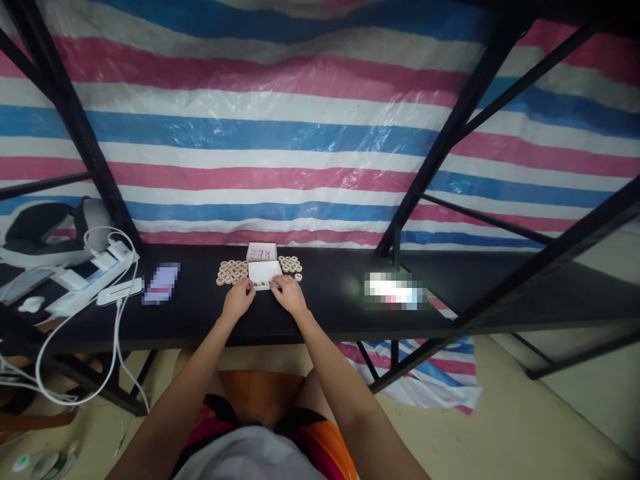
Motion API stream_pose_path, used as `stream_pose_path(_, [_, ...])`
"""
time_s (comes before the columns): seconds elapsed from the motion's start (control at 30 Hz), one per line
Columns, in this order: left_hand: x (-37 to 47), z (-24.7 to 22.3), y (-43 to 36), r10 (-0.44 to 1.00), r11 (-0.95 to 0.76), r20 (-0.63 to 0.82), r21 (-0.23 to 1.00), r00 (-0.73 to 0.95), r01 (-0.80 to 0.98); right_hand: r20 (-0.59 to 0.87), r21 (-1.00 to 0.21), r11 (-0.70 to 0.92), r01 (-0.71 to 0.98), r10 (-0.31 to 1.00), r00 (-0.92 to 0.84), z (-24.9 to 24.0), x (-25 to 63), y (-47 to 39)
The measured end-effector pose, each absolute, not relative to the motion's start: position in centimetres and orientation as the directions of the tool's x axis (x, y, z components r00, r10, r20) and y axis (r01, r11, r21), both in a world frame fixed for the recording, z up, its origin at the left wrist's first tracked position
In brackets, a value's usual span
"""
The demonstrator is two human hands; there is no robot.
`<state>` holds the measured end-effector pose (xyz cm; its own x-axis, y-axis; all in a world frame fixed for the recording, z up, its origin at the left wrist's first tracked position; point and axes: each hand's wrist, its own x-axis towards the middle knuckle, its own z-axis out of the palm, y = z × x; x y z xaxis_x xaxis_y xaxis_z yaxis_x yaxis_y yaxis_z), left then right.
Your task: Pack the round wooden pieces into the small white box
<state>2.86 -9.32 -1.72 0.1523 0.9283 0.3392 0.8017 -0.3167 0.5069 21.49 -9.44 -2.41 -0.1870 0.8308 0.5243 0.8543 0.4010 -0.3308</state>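
A shallow white box (265, 272) lies open on the black tabletop in front of me. Small round pieces, too small to read, line the inside of its near edge. My left hand (239, 298) is at the box's near left corner, fingers curled in. At the near right corner is my right hand (290, 294), with bent fingers reaching over the edge. Whatever the fingertips pinch is hidden. Left of the box sits a group of round wooden Chinese chess pieces with red marks (232, 272). A smaller group with dark marks (289, 264) lies on the right, one piece (299, 277) apart.
Behind the box lies a lid with red print (261, 253). A blurred phone (161, 283), white power strip (90, 283), cables and a grey neck pillow (55, 230) occupy the left. A bright blurred screen (393, 291) lies right. Black metal posts (430, 160) and a striped sheet (270, 127) stand behind.
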Motion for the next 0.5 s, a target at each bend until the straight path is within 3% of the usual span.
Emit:
stream_pose_path(0.23, [2.87,-1.61,-9.41,0.926,-0.324,0.347,0.519,0.152,0.791,0.522,-0.332,0.458,0.824,0.817,-0.244,-2.38,21.26,-9.47])
stream_pose_path(0.5, [2.90,-1.85,-9.18,0.929,-0.319,0.338,0.513,0.154,0.797,0.478,-0.252,0.505,0.825,0.807,-0.347,-2.63,21.19,-9.30])
